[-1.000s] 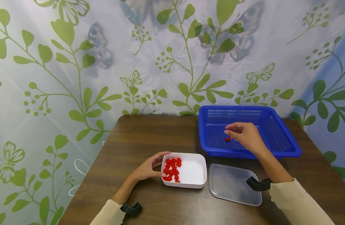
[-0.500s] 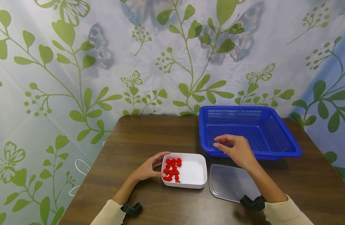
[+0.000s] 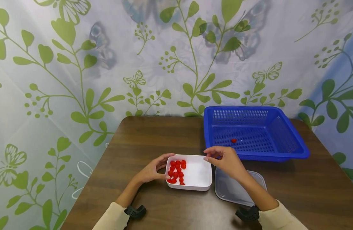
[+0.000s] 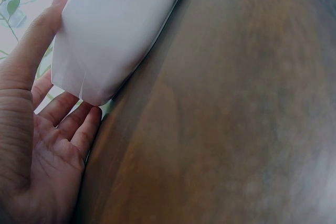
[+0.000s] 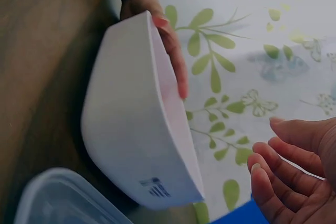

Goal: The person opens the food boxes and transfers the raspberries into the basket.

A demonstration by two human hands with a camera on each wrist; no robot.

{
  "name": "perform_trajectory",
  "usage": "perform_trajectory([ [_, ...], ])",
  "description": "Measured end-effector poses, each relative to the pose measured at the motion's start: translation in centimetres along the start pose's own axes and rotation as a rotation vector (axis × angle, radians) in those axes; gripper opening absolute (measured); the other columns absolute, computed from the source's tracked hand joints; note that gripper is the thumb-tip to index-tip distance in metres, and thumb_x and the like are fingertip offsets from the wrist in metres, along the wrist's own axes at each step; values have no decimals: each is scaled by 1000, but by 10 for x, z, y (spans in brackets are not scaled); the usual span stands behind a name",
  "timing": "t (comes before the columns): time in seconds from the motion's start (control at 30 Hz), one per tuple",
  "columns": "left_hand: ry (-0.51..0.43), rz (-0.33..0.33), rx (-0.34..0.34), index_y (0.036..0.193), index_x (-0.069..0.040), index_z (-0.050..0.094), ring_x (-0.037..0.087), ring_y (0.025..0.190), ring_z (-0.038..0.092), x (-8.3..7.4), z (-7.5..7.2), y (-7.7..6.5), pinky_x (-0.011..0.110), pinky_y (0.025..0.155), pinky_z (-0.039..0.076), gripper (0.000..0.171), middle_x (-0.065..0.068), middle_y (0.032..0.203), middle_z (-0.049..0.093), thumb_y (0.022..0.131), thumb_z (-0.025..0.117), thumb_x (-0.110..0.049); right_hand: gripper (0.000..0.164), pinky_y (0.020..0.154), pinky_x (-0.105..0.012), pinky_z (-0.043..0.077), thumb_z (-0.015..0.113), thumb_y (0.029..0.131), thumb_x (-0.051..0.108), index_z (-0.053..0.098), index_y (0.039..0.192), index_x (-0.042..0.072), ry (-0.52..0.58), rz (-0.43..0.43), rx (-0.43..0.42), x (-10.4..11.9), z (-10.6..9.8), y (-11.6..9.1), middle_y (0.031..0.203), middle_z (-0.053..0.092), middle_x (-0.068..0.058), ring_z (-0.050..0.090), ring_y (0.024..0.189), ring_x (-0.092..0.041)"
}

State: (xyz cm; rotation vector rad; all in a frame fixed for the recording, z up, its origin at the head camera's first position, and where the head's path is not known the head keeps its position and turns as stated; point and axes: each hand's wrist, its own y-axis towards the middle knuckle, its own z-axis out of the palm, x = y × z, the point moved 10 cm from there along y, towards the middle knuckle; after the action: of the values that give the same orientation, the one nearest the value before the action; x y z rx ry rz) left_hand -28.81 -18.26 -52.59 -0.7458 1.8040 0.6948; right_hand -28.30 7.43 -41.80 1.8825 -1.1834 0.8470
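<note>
My left hand (image 3: 154, 169) grips the left end of a white rectangular box (image 3: 197, 172), thumb at the near corner and fingers at the far one. In the left wrist view, the thumb (image 4: 37, 40) lies along one side of the box, the fingers against another. Several small red strawberry-like pieces (image 3: 175, 174) are gathered in its left half. My right hand (image 3: 226, 161) hovers by the box's far right corner. In the right wrist view, its thumb and loosely bent fingers stand apart with nothing between them. One more red piece (image 3: 234, 140) lies in a blue basket (image 3: 291, 131).
The blue basket, with slotted walls, stands at the back right of the brown wooden table (image 3: 153, 134). A translucent lid (image 3: 231, 191) lies right of the box, partly under my right forearm. Behind the table hangs a leaf-patterned cloth (image 3: 164, 80).
My right hand has moved left and toward me, from over the basket to the box's far right corner. The left hand and the box have stayed in place.
</note>
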Motion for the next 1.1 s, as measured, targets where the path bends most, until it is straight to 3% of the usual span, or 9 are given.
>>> perform_trajectory([
  [0.17,-9,-10,0,155,-17,38,29,145,38,1,1,-1,34,116,36,83,7,158,39,84,79,-8,19,59,-25,55,84,83,12,78,101,10,38,-14,48,2,22,-1,79,71,4,64,68,-12],
  [0.4,-34,-30,-3,156,-11,35,33,146,36,3,2,-1,38,117,35,86,12,159,37,82,77,0,17,64,-26,58,84,83,15,79,99,12,6,-55,105,7,47,-1,79,71,8,65,72,-9],
  [0.9,-16,-14,0,154,-23,39,24,145,40,1,0,0,31,115,37,82,1,157,41,84,79,-8,17,65,-23,57,82,84,9,78,99,3,-1,-99,199,14,86,4,84,74,1,66,72,-8],
  [1.1,-21,-4,5,155,-21,38,27,144,40,0,0,0,32,115,37,82,4,156,41,85,79,-7,16,63,-22,54,83,82,6,78,97,2,-42,-96,193,11,94,8,81,74,0,65,69,-10],
])
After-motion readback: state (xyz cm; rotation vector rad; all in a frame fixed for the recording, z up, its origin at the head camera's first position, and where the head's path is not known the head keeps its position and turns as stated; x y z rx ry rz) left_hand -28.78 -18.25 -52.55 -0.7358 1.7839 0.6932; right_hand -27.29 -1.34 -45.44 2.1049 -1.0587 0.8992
